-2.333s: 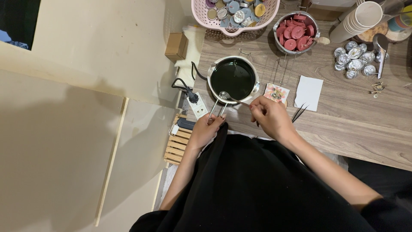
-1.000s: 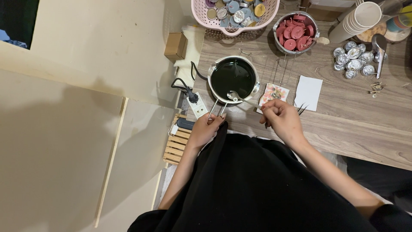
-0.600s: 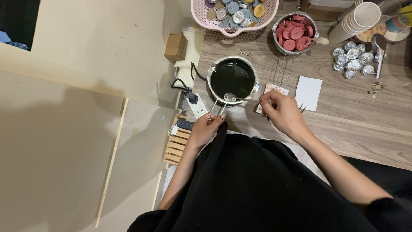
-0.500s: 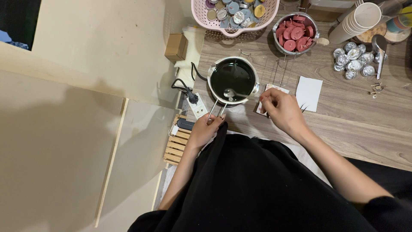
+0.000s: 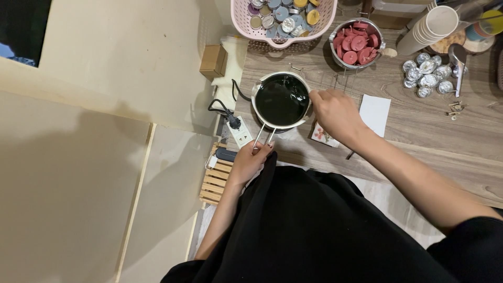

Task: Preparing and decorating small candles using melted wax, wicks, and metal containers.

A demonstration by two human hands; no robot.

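left hand still gripping pot handle | right hand moved up to rim, grip unclear, spoon gone from view

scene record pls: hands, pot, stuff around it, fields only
left hand: grips the wire handle of the pot
right hand: at the pot's right rim, fingers closed; what they hold is hidden
pot: metal, dark liquid inside, on the wooden table
behind pot: pink basket of small tins, metal bowl of red discs
right of pot: white card, foil cups

Bare tabletop right of pot
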